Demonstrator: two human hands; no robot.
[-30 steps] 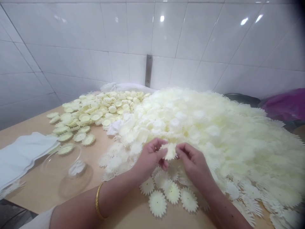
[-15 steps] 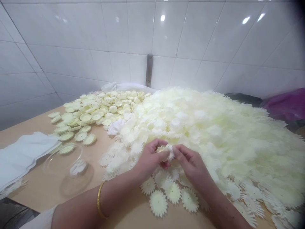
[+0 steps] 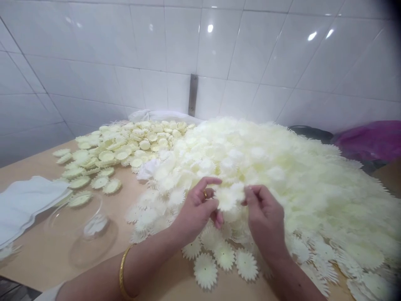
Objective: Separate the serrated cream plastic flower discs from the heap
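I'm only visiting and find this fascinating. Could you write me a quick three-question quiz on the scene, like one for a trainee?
1. True or false: a gold-coloured bangle circles the person's left arm.
2. Which is fixed to the tiled wall? A) a clock; B) a metal strip; C) a mirror.
3. Short answer: what is held up between the left hand and the right hand?

Key
1. True.
2. B, the metal strip.
3. At least one pale, jagged-edged flower shape.
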